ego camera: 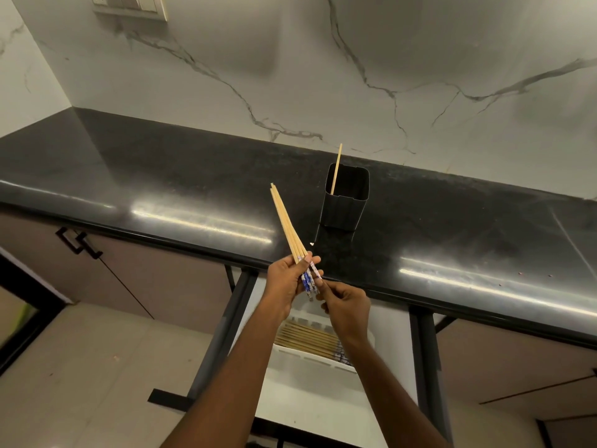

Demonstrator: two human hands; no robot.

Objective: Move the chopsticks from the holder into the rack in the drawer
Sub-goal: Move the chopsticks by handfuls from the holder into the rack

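Note:
My left hand (286, 279) grips a bundle of several wooden chopsticks (286, 221) with blue-and-white patterned ends, tips pointing up and left over the counter's front edge. My right hand (347, 305) pinches the patterned lower ends of that bundle. A black square holder (344, 205) stands on the counter behind, with one chopstick (336, 168) leaning in it. Below my hands, the open drawer holds a white rack (310, 352) with several chopsticks (307, 337) lying side by side in it.
The black polished countertop (161, 176) runs left to right under a marble backsplash. Drawer side rails (226, 324) flank the rack. A cabinet door with black handles (79, 242) is at the left. A wall switch plate (129, 4) is top left.

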